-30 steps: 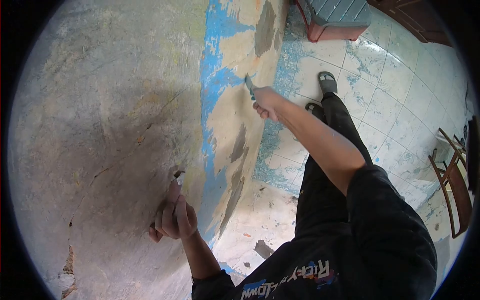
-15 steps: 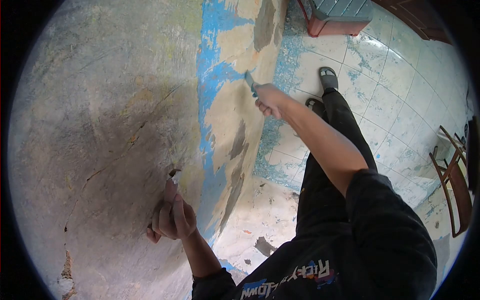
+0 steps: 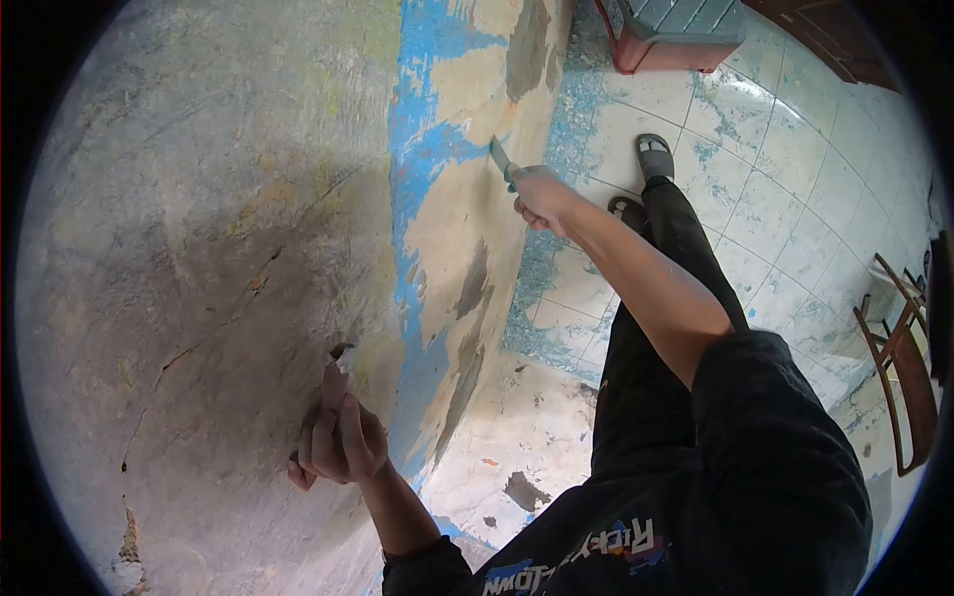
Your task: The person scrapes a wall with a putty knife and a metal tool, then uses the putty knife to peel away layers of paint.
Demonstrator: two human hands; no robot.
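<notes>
My right hand (image 3: 544,199) is closed around the handle of a scraper (image 3: 501,157), whose blade meets the wall where blue paint (image 3: 422,164) borders a bare beige patch (image 3: 452,214). Lower on the left, my left hand (image 3: 343,442) grips a second tool (image 3: 336,382), a flat piece with whitish material at its tip. That tip is beside a small dark hole (image 3: 342,350) in the grey wall (image 3: 219,298). The fingers hide the rest of this tool.
A grey and red plastic stool (image 3: 681,35) stands on the tiled floor (image 3: 755,209), which carries bluish flakes. At the right is a wooden chair (image 3: 909,387). My sandalled foot (image 3: 654,157) is near the wall's base.
My right hand and its scraper have shifted very slightly to the right. My left hand has moved a little down and left with its tool.
</notes>
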